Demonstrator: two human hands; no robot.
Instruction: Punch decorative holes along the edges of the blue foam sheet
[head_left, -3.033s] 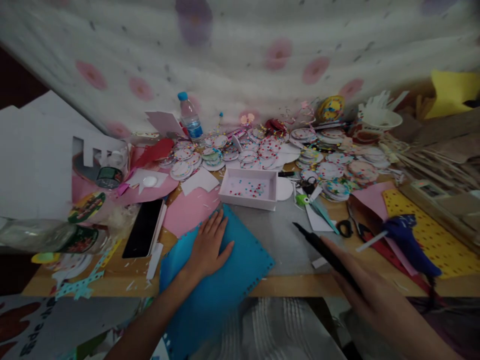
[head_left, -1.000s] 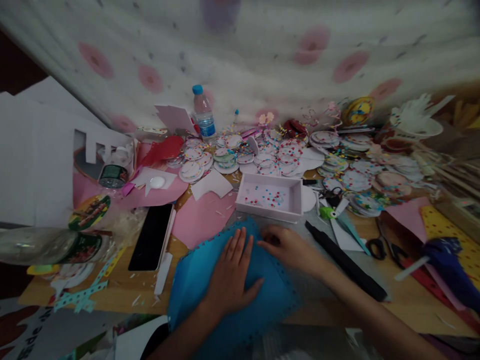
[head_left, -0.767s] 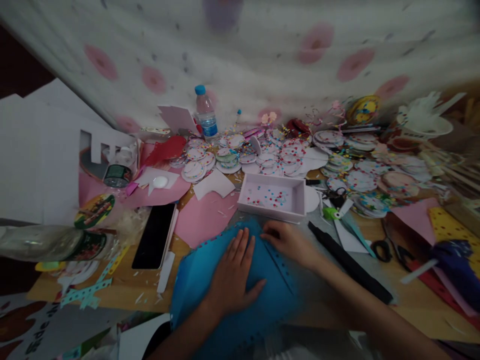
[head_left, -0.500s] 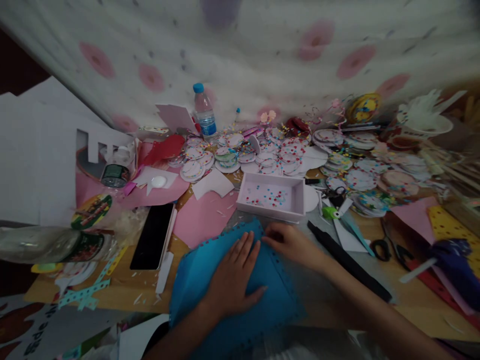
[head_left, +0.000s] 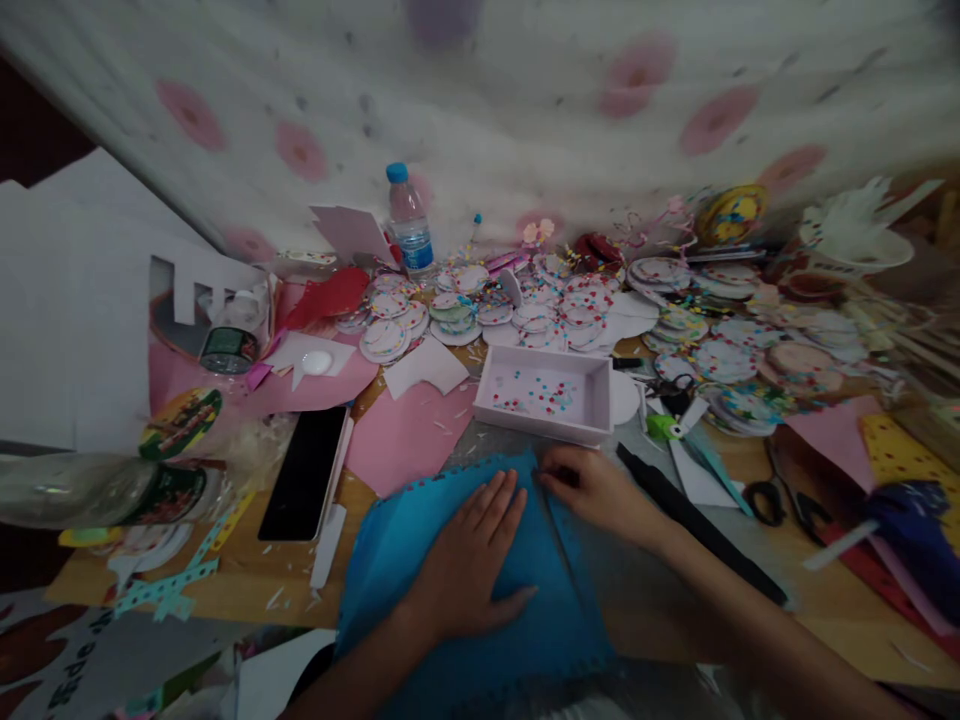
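Blue sheet (head_left: 480,590) long axis running away, left hand (head_left: 469,560) flat, right hand (head_left: 600,490) grip pinching its far corner

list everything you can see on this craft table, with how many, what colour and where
blue sheet: one, blue with punched edges, front centre
tray: one, pale pink, holding confetti dots, behind the sheet
phone: one, black, left of the sheet
water bottle: one, clear with blue cap, back by the curtain
paper discs: many, white with coloured dots, across the back
scissors: one pair, black handles, right
black tool: one, long, right of the sheet
left hand: flat on the blue sheet
right hand: pinching the sheet's far edge
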